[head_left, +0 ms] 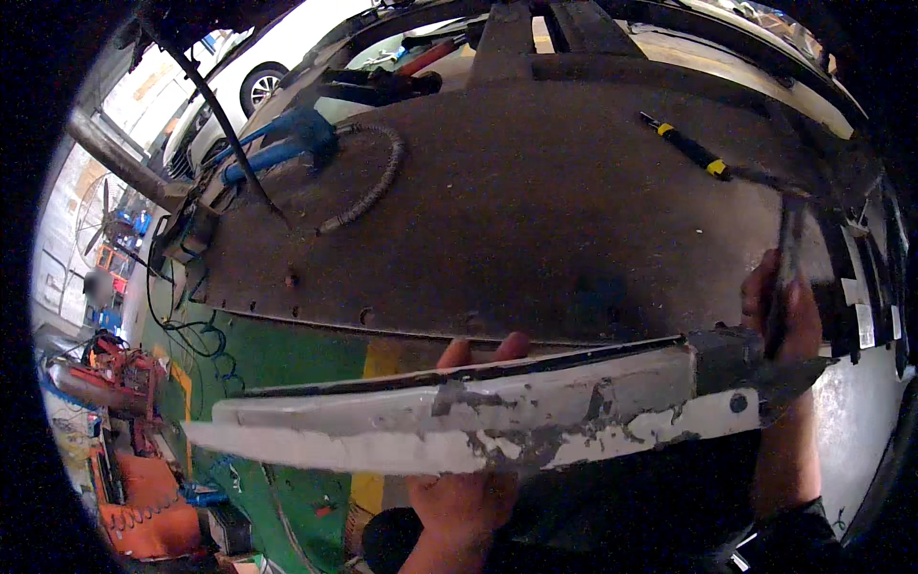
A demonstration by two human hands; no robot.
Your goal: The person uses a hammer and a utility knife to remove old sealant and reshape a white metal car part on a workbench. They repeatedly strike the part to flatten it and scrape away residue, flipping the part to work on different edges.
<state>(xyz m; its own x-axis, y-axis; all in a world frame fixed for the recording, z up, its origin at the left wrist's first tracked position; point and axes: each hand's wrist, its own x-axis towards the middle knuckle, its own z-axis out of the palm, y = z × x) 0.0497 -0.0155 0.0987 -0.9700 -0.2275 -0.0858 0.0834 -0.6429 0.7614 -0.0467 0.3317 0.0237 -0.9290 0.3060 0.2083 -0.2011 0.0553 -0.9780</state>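
Observation:
A long, narrow vehicle body panel [382,411] lies across the front of my view, its white and grey paint chipped and peeling. My left hand [464,502] is closed around its middle from below, two fingertips showing over the far edge. At the panel's right end, my right hand [798,330] is wrapped around a dark, bar-like tool [790,234] held upright. The tool's lower part is hidden by the hand and the panel end, so its kind is unclear. Dark, torn-looking material [803,383] sticks out at that end.
Beyond the panel is a brown metal bench top [535,191]. On it lie a black-and-yellow-handled tool [688,148], a blue power tool [287,143] and a ribbed hose [387,172]. A white car [225,105] stands far left; red equipment [105,383] sits on the green floor side.

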